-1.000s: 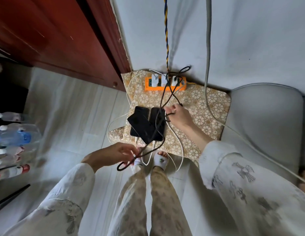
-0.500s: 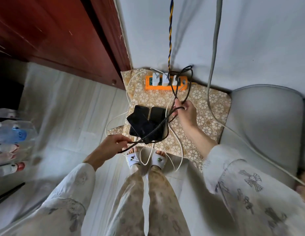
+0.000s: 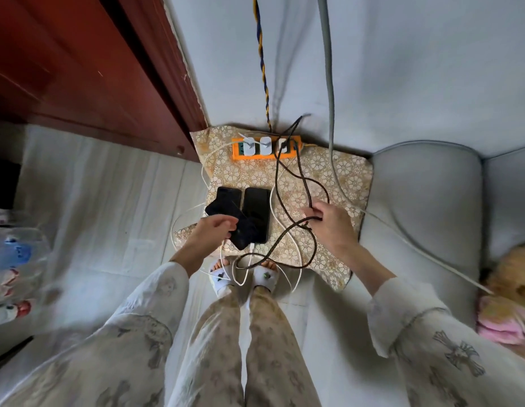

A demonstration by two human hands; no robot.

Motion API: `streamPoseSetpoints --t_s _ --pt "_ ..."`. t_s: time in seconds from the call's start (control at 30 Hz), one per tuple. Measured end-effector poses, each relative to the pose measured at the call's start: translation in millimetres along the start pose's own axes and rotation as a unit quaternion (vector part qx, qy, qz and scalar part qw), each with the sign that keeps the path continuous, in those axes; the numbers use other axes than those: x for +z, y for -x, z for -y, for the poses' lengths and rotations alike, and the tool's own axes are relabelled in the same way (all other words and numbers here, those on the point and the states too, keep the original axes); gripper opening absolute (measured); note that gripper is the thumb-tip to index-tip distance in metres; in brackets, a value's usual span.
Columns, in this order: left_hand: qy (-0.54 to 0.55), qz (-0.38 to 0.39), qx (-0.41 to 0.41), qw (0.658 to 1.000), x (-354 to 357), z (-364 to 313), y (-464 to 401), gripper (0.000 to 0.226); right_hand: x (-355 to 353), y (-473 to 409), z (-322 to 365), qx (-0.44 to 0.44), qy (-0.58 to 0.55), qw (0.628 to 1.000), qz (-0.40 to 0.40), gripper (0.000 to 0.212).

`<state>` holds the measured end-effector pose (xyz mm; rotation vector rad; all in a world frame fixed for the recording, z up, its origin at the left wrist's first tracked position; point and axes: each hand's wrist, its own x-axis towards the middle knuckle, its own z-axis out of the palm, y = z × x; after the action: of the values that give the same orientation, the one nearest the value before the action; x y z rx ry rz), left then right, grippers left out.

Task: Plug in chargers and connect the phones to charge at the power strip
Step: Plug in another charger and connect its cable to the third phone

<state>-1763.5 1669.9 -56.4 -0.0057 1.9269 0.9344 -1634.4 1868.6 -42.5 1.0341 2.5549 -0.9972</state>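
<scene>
Your right hand (image 3: 331,227) has its grip closed on the dark braided cable (image 3: 287,177); your left hand (image 3: 210,232), fingers loosely curled, rests at the overlapping black phones (image 3: 257,212), hold unclear.

orange power strip (image 3: 265,147), floral mat (image 3: 337,177), seemingly black phones (image 3: 257,214)

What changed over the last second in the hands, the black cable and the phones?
The left hand let go of the black cable and moved up to the phones. The right hand, gripping the cable, shifted right, pulling it off the phones. Phones, orange power strip and white chargers stayed put.
</scene>
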Motion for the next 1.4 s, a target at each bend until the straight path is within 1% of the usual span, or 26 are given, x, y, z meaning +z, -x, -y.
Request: streamPoseSetpoints --t_s 0.1,0.17,0.23,0.3,0.37,0.43,0.5,0.57,0.6,0.63,0.67,0.7,0.73,0.77,0.8,0.87,0.9,0.93,0.97,1.03,1.1,1.13,1.2,1.27,1.33,1.4 --pt "0.000 0.050 0.002 0.999 11.1 -16.6 -2.0 0.028 -4.1 4.7 -1.5 -0.005 0.017 1.000 -0.007 0.027" --pt "0.006 0.085 0.004 0.996 17.1 -27.3 0.7 0.028 -6.3 5.7 0.1 -0.008 0.007 1.000 -0.013 0.025" --pt "0.013 0.144 0.019 0.989 21.9 -35.7 7.9 0.030 -9.1 6.2 2.6 -0.014 -0.004 1.000 -0.020 0.025" --pt "-0.002 0.211 0.056 0.976 25.3 -41.6 17.7 0.031 -10.8 6.6 3.9 -0.049 0.021 0.998 -0.018 0.024" --pt "-0.010 0.250 0.095 0.964 26.7 -44.7 28.1 0.030 -10.8 7.6 6.4 -0.097 0.047 0.994 -0.024 0.021" --pt "0.006 0.243 0.128 0.962 25.7 -43.5 35.5 0.022 -9.5 8.9 8.7 -0.131 0.079 0.987 -0.043 0.017" --pt "0.024 0.207 0.147 0.967 20.0 -38.5 38.9 0.022 -6.6 7.9 7.9 -0.130 0.172 0.973 -0.086 0.022" --pt "0.051 0.201 0.138 0.968 12.7 -32.8 40.9 0.023 -3.7 6.7 9.6 -0.062 0.237 0.964 -0.104 0.038" --pt "0.060 0.208 0.123 0.968 9.7 -29.8 40.9 0.023 -1.0 6.6 12.1 -0.017 0.234 0.968 -0.091 0.044" --pt "0.062 0.217 0.109 0.968 7.7 -26.9 40.0 0.024 2.9 6.9 15.2 0.023 0.204 0.976 -0.072 0.046" --pt "0.058 0.225 0.099 0.968 6.2 -23.8 38.7 0.024 8.3 7.2 19.2 0.056 0.145 0.987 -0.046 0.046" --pt "0.056 0.234 0.094 0.966 5.3 -20.6 37.7 0.025 13.4 6.7 22.5 0.086 0.050 0.995 -0.018 0.041" --pt "0.056 0.243 0.089 0.964 4.5 -17.2 36.9 0.025 16.7 6.0 25.8 0.113 -0.073 0.991 0.003 0.033" --pt "0.058 0.252 0.080 0.963 3.8 -13.6 35.9 0.025 18.4 4.4 28.5 0.145 -0.208 0.967 0.023 0.026" --pt "0.057 0.259 0.068 0.962 2.7 -9.5 34.7 0.026 17.4 2.8 31.0 0.175 -0.337 0.924 0.042 0.026" --pt "0.057 0.263 0.038 0.962 2.0 1.0 33.9 0.026 14.1 -2.3 34.8 0.226 -0.553 0.800 0.050 0.032" --pt "0.059 0.265 0.024 0.962 2.4 6.5 34.6 0.026 11.9 -5.5 37.1 0.245 -0.626 0.739 0.038 0.032" --pt "0.060 0.270 0.011 0.961 3.3 11.6 36.0 0.024 10.1 -8.7 39.4 0.260 -0.666 0.698 0.019 0.028" --pt "0.057 0.279 0.001 0.959 4.6 16.2 37.5 0.022 8.9 -11.4 41.4 0.273 -0.676 0.685 -0.001 0.022" --pt "0.044 0.307 -0.012 0.951 6.1 23.1 39.7 0.021 7.3 -14.7 45.2 0.284 -0.640 0.713 -0.031 0.008" --pt "0.041 0.313 -0.024 0.948 5.3 23.6 37.8 0.024 9.5 -16.1 44.0 0.278 -0.597 0.752 -0.026 0.014" --pt "0.047 0.294 -0.027 0.954 4.1 21.3 35.6 0.026 9.7 -15.0 43.0 0.269 -0.577 0.771 -0.013 0.017" --pt "0.074 0.214 -0.027 0.974 1.4 14.9 29.1 0.028 10.5 -10.0 42.2 0.240 -0.544 0.804 0.024 0.016" --pt "0.106 0.134 -0.028 0.985 -1.2 6.7 20.9 0.030 12.3 -1.7 41.7 0.214 -0.522 0.824 0.054 0.016" --pt "0.142 0.101 -0.034 0.984 -0.6 -2.4 13.6 0.031 15.7 8.0 40.1 0.204 -0.509 0.833 0.072 0.021" --pt "0.176 0.102 -0.046 0.978 4.8 -12.9 10.1 0.033 19.7 17.7 37.9 0.198 -0.512 0.830 0.096 0.025"
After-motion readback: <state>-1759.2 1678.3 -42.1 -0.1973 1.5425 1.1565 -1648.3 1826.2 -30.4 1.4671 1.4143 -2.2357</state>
